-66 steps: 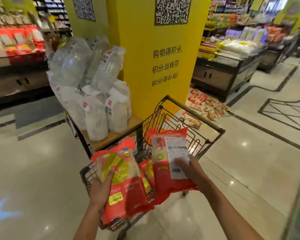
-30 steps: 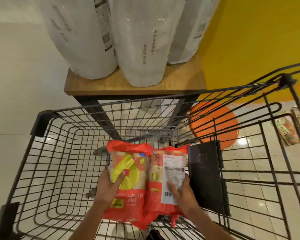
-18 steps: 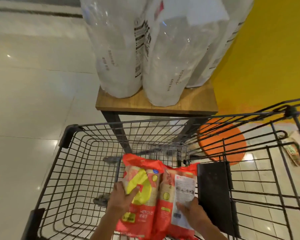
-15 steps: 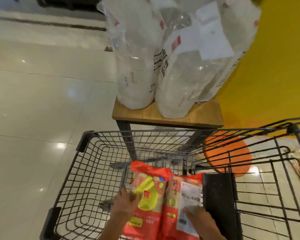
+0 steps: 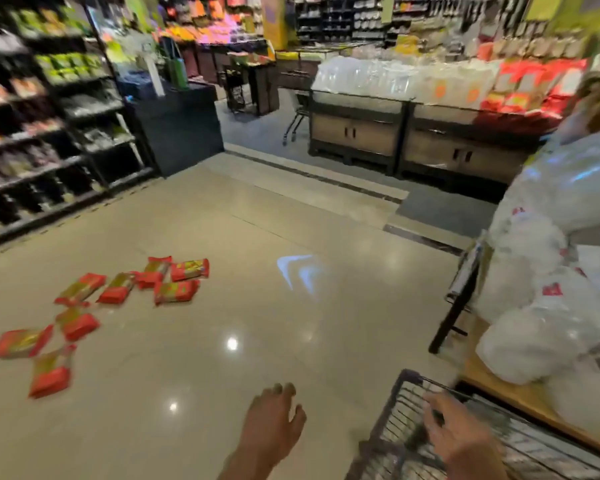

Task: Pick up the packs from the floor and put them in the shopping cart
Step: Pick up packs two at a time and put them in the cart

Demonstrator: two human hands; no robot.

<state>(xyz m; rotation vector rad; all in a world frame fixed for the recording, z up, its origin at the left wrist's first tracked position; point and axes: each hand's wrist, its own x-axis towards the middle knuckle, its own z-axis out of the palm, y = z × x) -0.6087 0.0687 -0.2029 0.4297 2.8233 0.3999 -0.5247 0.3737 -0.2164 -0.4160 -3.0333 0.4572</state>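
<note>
On the glossy beige floor (image 5: 194,358) to our left, we are seeing nine or so flat red-and-gold plastic packs (image 5: 84,306) lying scattered in a loose trail, well apart from us; the blur is making an exact count hard. Half a second ago we were looking down into the basket with two red packs pressed under our palms; now both palms are coming away bare and our head is turning toward the spill. We are judging that pair delivered and a new fetching trip beginning, with most of the work still waiting on the floor.

Moving rightward, our left hand (image 5: 274,424) is hanging over bare floor, fingers loosely spread and slightly curled, so that grip is wide and carrying nothing. Our right hand (image 5: 459,434) is hovering at the near corner of the black wire shopping cart (image 5: 400,396), fingers splayed, holding no pack; whether it is touching the rim we cannot tell through the blur. The delivered packs are not showing in the visible part of the cart. Farthest right, big clear plastic sacks with red labels (image 5: 541,306) are piling on a low wooden table (image 5: 520,398) just beside the cart.
</note>
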